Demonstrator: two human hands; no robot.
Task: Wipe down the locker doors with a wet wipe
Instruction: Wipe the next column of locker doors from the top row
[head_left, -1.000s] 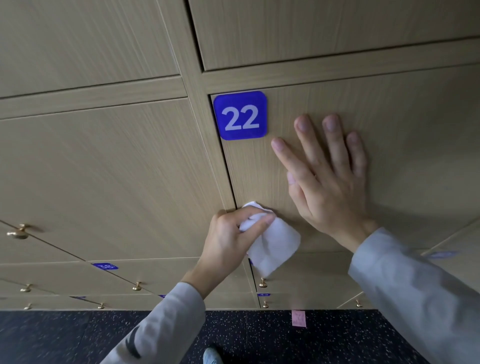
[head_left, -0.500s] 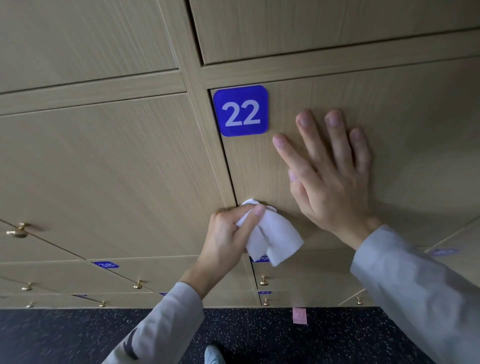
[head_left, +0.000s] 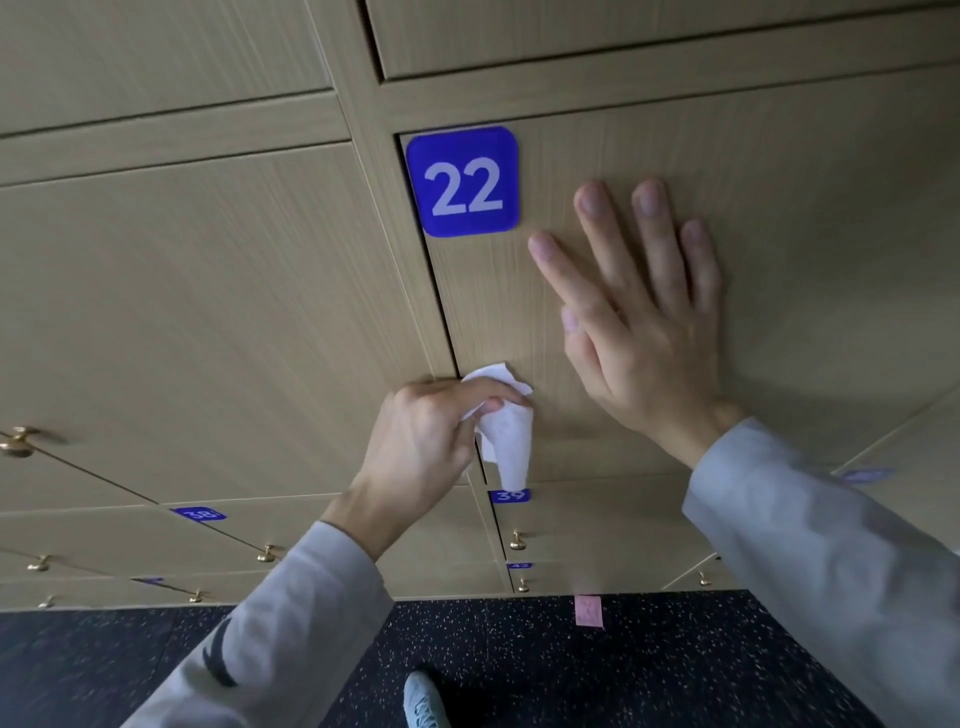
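Observation:
A wall of light wooden locker doors fills the view. The door in front of me (head_left: 779, 218) carries a blue plate with the number 22 (head_left: 462, 182). My right hand (head_left: 644, 322) lies flat on this door with fingers spread, holding nothing. My left hand (head_left: 421, 447) pinches a crumpled white wet wipe (head_left: 506, 441) against the lower left edge of the same door, right at the dark gap beside the neighbouring door (head_left: 208, 322). Most of the wipe hangs below my fingers.
Lower lockers with small brass knobs (head_left: 517, 540) and blue plates 38 (head_left: 200, 514) and 39 (head_left: 509, 496) run down to a dark speckled floor (head_left: 519, 660). A pink slip (head_left: 588, 610) lies at the locker base. A light shoe tip (head_left: 423, 701) shows below.
My left hand has rolled the wipe tighter against the door edge, so it hangs narrower and straighter. The right hand stays pressed flat on the door.

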